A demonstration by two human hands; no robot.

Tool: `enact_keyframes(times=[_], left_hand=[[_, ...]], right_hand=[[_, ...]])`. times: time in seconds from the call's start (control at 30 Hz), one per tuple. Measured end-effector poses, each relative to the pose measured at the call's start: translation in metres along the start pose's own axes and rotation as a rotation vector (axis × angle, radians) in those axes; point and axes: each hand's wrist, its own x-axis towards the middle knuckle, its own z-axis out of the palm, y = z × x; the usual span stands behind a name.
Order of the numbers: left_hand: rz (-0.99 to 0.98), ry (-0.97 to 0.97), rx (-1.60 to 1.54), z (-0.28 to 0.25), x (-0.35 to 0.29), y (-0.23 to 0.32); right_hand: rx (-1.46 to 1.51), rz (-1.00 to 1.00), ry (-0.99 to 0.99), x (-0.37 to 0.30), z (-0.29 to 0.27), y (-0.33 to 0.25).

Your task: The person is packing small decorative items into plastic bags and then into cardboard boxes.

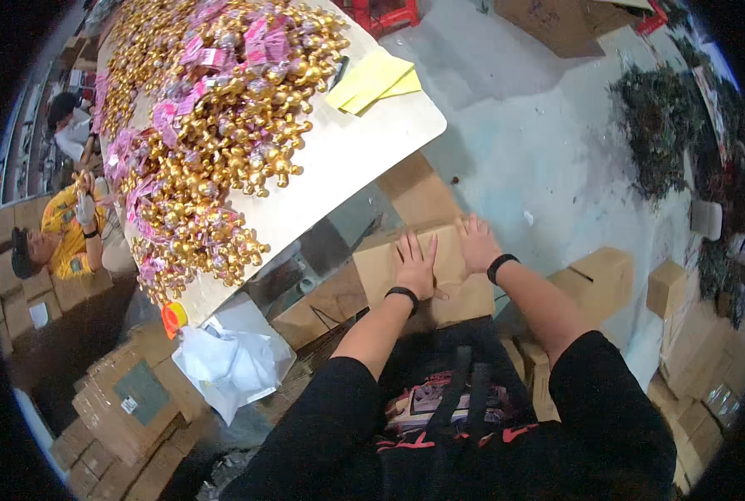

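A brown cardboard box (460, 296) is right in front of my body, its top face toward me. My left hand (416, 265) lies on the middle of that top with its fingers spread. Against the box's far right edge rests my right hand (478, 245), palm down and fingers stretched out. Both hands touch the cardboard without gripping it. Each wrist has a black band. What is inside the box is hidden.
A white table (372, 154) at the upper left bears a heap of gold figurines (222, 142) with pink tags and some yellow paper (374, 82). White plastic bags (230, 355) lie beside it. Cartons (598, 284) stand right; people sit left.
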Motion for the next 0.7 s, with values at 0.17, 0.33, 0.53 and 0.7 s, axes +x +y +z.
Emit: enact_keyframes(times=[0.17, 0.33, 0.53, 0.7], left_hand=[[0.021, 0.012, -0.021, 0.023, -0.025, -0.025], [0.005, 0.216, -0.049, 0.06, -0.054, -0.066], [0.101, 0.464, -0.163, 0.077, -0.038, -0.064], [0.112, 0.374, -0.241, 0.06, -0.052, -0.075]], right_hand=[[-0.127, 0.043, 0.047, -0.008, 0.006, -0.01], [-0.164, 0.113, 0.035, 0.006, 0.024, -0.042], [-0.061, 0.203, -0.002, 0.025, 0.052, -0.001], [-0.553, 0.012, -0.167, 0.01, 0.015, -0.031]])
